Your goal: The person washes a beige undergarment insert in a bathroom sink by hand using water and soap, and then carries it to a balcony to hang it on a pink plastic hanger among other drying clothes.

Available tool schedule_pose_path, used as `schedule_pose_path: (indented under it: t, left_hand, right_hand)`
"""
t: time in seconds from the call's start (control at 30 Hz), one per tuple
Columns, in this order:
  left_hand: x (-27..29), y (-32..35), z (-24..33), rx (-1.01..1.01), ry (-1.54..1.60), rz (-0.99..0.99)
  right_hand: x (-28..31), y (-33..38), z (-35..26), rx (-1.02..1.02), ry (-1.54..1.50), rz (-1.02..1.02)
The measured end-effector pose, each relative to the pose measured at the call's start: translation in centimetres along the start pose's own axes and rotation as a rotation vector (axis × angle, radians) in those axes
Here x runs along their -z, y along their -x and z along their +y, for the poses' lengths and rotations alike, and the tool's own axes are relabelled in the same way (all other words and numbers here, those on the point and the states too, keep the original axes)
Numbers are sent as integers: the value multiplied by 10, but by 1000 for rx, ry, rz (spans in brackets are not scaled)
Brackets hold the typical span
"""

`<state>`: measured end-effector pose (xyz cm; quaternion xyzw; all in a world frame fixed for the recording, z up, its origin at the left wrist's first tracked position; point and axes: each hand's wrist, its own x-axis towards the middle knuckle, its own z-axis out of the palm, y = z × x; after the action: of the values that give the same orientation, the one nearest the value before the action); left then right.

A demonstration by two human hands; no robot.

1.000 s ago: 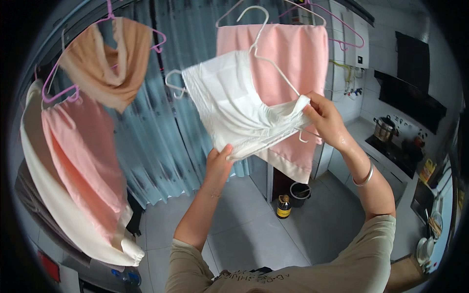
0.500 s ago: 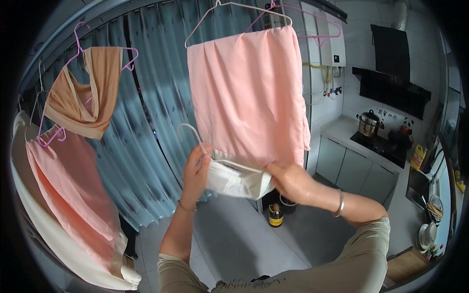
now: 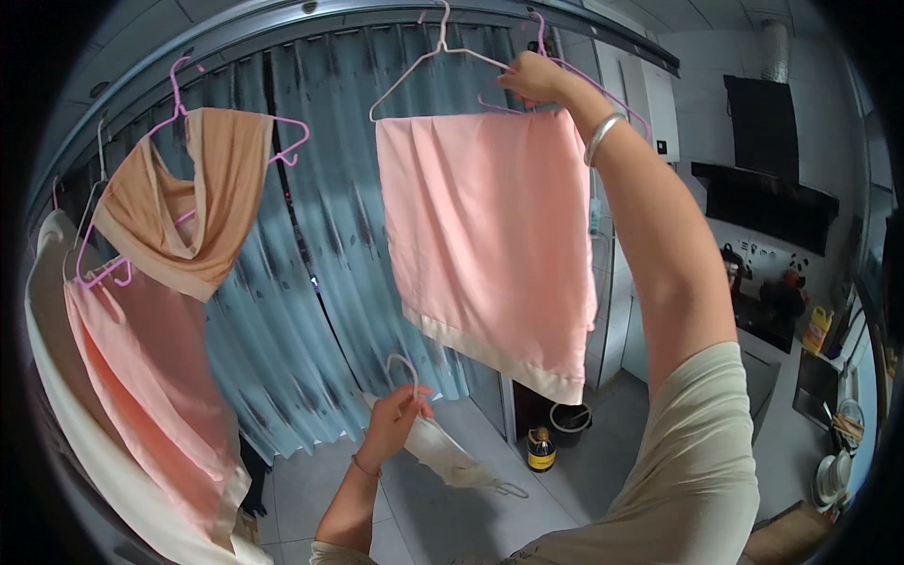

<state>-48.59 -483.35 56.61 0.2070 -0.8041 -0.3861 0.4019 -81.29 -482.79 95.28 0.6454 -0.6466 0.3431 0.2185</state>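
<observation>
My left hand (image 3: 394, 421) is low in the middle, closed around the neck of a white hanger (image 3: 402, 365). A small white garment (image 3: 443, 452) hangs slanted on that hanger, one bare hanger end poking out at its lower right. Raised high, my right hand (image 3: 535, 79) grips the right shoulder of a pale pink hanger (image 3: 405, 78). Over this hanger's bar drapes a pink cloth (image 3: 480, 235) with a cream hem. Just behind my right hand is a purple hanger (image 3: 617, 102), partly hidden by the hand and arm.
A rail (image 3: 348, 13) runs overhead. At left hang a tan garment (image 3: 226, 169) on a purple hanger, another pink cloth (image 3: 151, 348) and a long cream cloth (image 3: 56, 358). Blue curtains (image 3: 320, 160) stand behind. A dark bottle (image 3: 540, 450) and a black bucket (image 3: 570, 424) are on the floor.
My right hand has left the white garment and risen to the pale pink hanger. My left hand has lowered with the white hanger, which now tilts down to the right.
</observation>
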Motion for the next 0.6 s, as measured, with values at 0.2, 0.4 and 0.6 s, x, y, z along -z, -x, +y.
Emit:
schedule_pose_path:
  t: [0.2,0.4,0.6]
  left_hand:
    - [17,23,-5,8,-5,104]
    - [20,19,-17,-6,134,224]
    - [16,17,4,69,291,385]
  right_hand:
    - [-34,0,-9,-195,-720,148]
    - [-39,45,-16,-44,-1031,197]
    - [-100,184,-4,1,-1083,-71]
